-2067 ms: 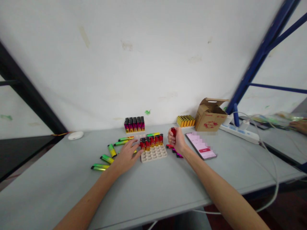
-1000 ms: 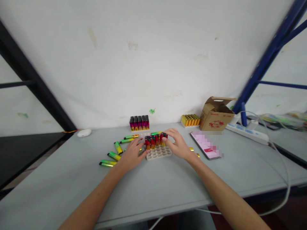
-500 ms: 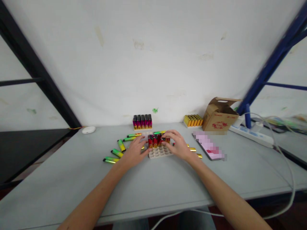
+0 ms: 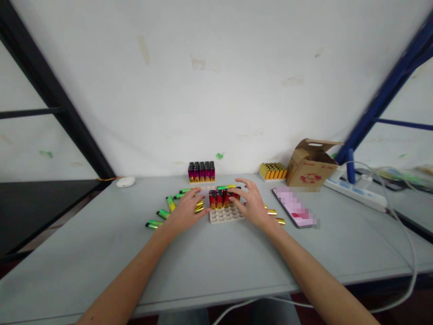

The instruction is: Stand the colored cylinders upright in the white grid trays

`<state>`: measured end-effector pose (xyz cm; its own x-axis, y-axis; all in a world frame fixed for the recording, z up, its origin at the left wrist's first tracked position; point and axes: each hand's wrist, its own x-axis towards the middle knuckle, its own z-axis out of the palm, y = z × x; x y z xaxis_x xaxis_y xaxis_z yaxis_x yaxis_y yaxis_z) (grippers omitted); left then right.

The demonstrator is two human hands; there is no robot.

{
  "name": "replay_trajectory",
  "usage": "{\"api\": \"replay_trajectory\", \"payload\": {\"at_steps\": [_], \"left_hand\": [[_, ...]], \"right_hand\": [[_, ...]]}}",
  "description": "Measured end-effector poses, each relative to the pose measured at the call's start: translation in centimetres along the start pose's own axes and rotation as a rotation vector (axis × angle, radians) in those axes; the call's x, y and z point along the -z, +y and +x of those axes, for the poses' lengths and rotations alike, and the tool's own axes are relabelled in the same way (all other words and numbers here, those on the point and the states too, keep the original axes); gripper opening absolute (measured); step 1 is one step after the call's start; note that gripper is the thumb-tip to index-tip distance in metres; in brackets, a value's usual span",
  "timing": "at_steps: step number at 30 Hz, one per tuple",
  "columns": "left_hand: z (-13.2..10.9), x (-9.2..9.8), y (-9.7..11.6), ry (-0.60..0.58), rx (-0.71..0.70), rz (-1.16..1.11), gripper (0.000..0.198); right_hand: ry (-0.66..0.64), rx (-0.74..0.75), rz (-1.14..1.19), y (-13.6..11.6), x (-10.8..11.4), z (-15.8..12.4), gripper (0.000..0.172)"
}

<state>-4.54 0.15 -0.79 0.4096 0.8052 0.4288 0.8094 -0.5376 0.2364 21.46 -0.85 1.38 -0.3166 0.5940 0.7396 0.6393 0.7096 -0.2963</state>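
Observation:
A pale tray with round holes (image 4: pixel 223 216) lies mid-table, its back rows filled with upright red lighters (image 4: pixel 219 199). My left hand (image 4: pixel 186 211) is at the tray's left side, fingers apart, over gold-ended lighters (image 4: pixel 199 206). My right hand (image 4: pixel 252 205) is over the tray's right end, fingers spread, the thumb and a fingertip beside the red lighters; nothing shows gripped in it. Green-yellow lighters (image 4: pixel 171 204) are fanned out left of my left hand. Gold ends of more lighters (image 4: pixel 271 211) stick out right of my right hand, which hides the rest of them.
Against the wall stand a block of purple lighters (image 4: pixel 201 173) and a tray of yellow ones (image 4: pixel 273 171). At right are an open cardboard box (image 4: pixel 309 169), a phone (image 4: pixel 293 208), a power strip (image 4: pixel 355 194) and a white cable (image 4: pixel 411 253). A white case (image 4: pixel 126 182) lies far left.
My left hand has drawn slightly left, away from the tray, uncovering gold-ended lighters. My right hand's fingers have lifted and spread from the red lighters.

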Motion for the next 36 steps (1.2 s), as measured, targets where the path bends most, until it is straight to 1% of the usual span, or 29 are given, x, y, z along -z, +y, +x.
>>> {"api": "replay_trajectory", "payload": {"at_steps": [6, 11, 16, 20, 22, 24, 27, 30, 31, 32, 34, 36], "left_hand": [[0.0, 0.3, -0.5, 0.000, -0.001, 0.011, 0.041], [0.0, 0.0, -0.2, -0.001, 0.010, 0.032, 0.043], [0.0, -0.4, -0.1, 0.016, -0.017, 0.046, 0.045], [0.0, -0.5, -0.1, 0.041, -0.038, 0.036, 0.045], [0.0, -0.4, -0.1, 0.046, -0.040, 0.030, 0.045], [0.0, -0.4, -0.2, 0.047, -0.034, 0.021, 0.045], [0.0, -0.3, -0.2, 0.041, -0.022, -0.002, 0.044], [-0.1, -0.2, 0.2, 0.033, -0.016, -0.023, 0.048], [-0.1, -0.1, 0.3, 0.032, -0.019, -0.029, 0.050], [-0.2, 0.0, 0.6, 0.032, -0.025, -0.034, 0.053], [-0.3, 0.2, 1.1, 0.016, -0.044, -0.034, 0.059], [-0.3, 0.4, 1.6, -0.016, -0.067, -0.023, 0.066]], "right_hand": [[-0.042, -0.024, 0.067, 0.4, 0.7, 0.3, 0.019], [-0.090, 0.013, 0.044, 0.0, 0.8, 0.4, 0.018], [-0.034, 0.033, -0.038, -0.1, -0.3, 0.2, 0.021], [-0.005, 0.027, -0.090, -0.1, -0.6, 0.0, 0.031], [0.004, 0.010, -0.080, 0.0, -0.3, 0.0, 0.031], [-0.009, 0.017, -0.062, 0.3, 0.2, 0.2, 0.025], [-0.029, 0.006, -0.003, 1.3, 1.2, 0.5, 0.023], [0.034, -0.139, 0.083, 3.2, 2.4, 0.7, 0.024], [0.012, -0.206, 0.093, 3.9, 2.9, 0.7, 0.023], [-0.039, -0.284, 0.083, 4.7, 3.3, 0.6, 0.022], [-0.285, -0.400, 0.058, 5.9, 4.2, 0.3, 0.019], [-0.517, -0.462, 0.039, 6.7, 4.8, -0.1, 0.020]]}}
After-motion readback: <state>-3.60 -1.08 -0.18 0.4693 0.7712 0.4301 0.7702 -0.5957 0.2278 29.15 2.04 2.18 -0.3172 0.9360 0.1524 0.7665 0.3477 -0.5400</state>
